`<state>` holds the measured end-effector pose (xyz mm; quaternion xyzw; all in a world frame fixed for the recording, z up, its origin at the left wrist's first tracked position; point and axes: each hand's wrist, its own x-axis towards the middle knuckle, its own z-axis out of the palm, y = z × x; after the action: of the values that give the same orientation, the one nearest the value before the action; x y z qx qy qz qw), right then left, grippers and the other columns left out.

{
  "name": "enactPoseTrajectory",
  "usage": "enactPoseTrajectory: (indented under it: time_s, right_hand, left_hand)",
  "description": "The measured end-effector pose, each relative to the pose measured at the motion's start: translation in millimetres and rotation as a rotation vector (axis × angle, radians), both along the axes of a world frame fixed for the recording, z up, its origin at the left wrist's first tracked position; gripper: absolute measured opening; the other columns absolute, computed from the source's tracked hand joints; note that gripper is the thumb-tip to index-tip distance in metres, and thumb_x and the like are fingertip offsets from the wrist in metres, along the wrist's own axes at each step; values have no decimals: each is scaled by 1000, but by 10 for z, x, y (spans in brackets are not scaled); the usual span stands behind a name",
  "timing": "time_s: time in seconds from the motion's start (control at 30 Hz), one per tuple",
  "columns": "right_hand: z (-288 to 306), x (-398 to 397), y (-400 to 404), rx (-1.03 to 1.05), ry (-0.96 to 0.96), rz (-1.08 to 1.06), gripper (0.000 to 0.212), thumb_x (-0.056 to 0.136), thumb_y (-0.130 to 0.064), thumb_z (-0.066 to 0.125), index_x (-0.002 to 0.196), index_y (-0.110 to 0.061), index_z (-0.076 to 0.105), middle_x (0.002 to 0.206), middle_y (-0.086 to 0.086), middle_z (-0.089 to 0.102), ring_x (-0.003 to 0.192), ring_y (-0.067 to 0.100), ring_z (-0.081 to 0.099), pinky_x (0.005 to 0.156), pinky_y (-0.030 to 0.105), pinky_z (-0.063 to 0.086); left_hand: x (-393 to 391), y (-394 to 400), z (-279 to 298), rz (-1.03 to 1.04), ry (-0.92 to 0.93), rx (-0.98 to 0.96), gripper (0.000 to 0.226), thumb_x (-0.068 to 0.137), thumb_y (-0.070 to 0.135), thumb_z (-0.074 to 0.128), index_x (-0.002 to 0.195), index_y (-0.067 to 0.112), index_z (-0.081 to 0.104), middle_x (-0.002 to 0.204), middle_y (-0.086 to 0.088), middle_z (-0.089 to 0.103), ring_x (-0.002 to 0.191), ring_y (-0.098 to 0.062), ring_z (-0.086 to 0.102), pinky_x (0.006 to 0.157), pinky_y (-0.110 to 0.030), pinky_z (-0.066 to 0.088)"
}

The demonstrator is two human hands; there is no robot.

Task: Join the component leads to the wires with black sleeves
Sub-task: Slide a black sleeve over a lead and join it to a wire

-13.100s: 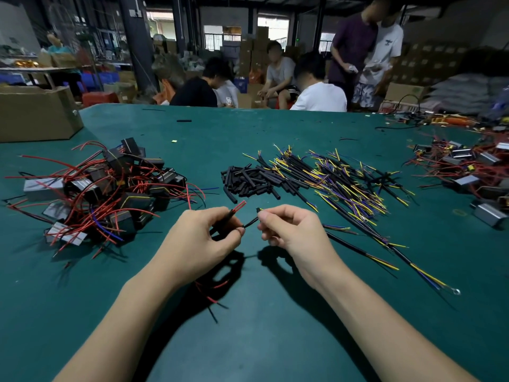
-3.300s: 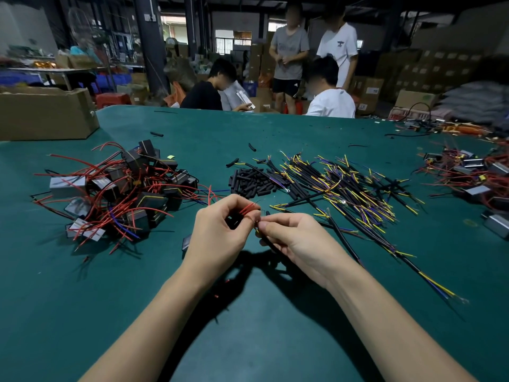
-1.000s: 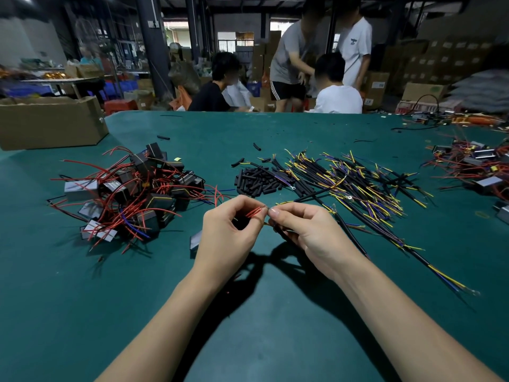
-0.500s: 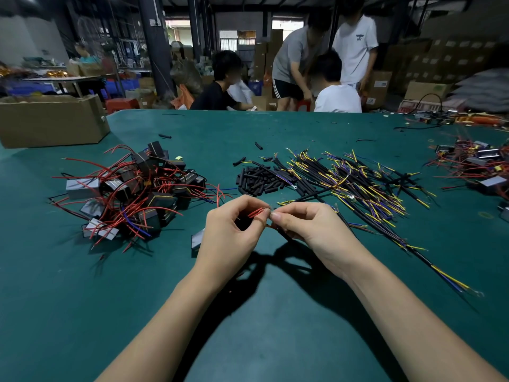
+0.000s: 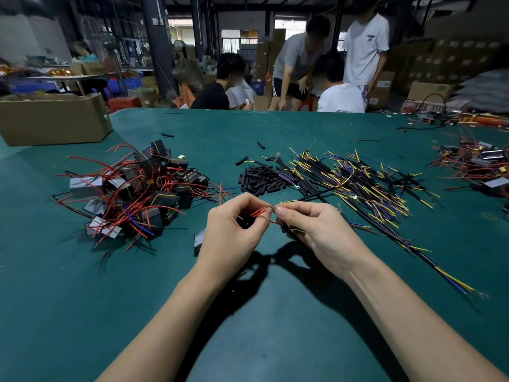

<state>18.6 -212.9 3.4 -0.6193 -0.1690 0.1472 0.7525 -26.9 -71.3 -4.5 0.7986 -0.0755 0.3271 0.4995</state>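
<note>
Near the middle of the green table (image 5: 275, 326), the left hand (image 5: 234, 238) and the right hand (image 5: 316, 232) are meeting fingertip to fingertip just above the surface. The left hand is pinching 2 red leads (image 5: 259, 211) between thumb and forefinger, its other fingers curling around something dark that cannot be made out. The right hand is pinching the bare end of a black-sleeved wire (image 5: 292, 232) against those leads, and the wire is running back under its palm toward the near right. A grey component (image 5: 199, 239) is lying on the table just left of the left wrist, partly hidden by it.

To the left, a heap of components with red leads (image 5: 132, 194) is sitting well apart from the hands. Just beyond the hands, a small pile of short black sleeves (image 5: 261, 180) is lying beside a broad spread of black wires with yellow and blue ends (image 5: 358, 186) that is reaching far to the right. At the far right edge another cluster of components (image 5: 479, 166) is lying. A cardboard box (image 5: 55, 117) is standing at the far left corner, and several people (image 5: 316, 70) are gathering beyond the far edge of the table
</note>
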Motion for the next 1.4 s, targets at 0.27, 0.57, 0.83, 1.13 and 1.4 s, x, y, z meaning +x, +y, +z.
enactPoseTrajectory:
  time_s: [0.27, 0.57, 0.83, 1.13, 1.4]
  right_hand:
    - [-3, -3, 5, -18, 15, -17, 6, 81, -12, 69, 76, -14, 71, 70, 2, 65, 62, 8, 54, 62, 16, 43]
    - [-3, -17, 9, -141, -216, -37, 13, 85, -4, 66, 77, -13, 63, 64, -4, 59, 59, 4, 52, 58, 10, 40]
    - [-11, -33, 33, -287, -476, -54, 16, 84, -2, 66, 75, -15, 63, 71, -4, 63, 70, 10, 57, 69, 26, 44]
    - [-23, -60, 56, -387, -745, -164, 8, 83, -5, 68, 85, -13, 67, 70, -5, 64, 67, 10, 57, 63, 20, 42]
    - [-56, -27, 54, -353, -547, -103, 15, 85, -7, 67, 81, -20, 73, 73, -4, 71, 65, 1, 58, 63, 20, 45]
  left_hand:
    - [-16, 19, -3, -11, -9, 42, 9, 85, 6, 68, 77, 7, 69, 68, -3, 67, 64, -19, 59, 61, -29, 46]
    - [-35, 29, 31, 29, 55, 62, 16, 84, 8, 68, 69, 12, 64, 60, 1, 61, 51, -1, 44, 52, -13, 33]
    - [-34, 58, 68, 71, 163, 80, 16, 83, 7, 63, 68, 4, 64, 63, -8, 63, 58, -11, 49, 61, -28, 42]
    - [-23, 87, 94, 55, 222, 68, 20, 85, 14, 60, 69, 4, 62, 61, -8, 57, 59, -11, 46, 60, -29, 39]
    - [-10, 91, 47, 114, 184, 143, 20, 85, 17, 64, 66, 9, 62, 62, -2, 64, 59, -14, 54, 61, -27, 43]
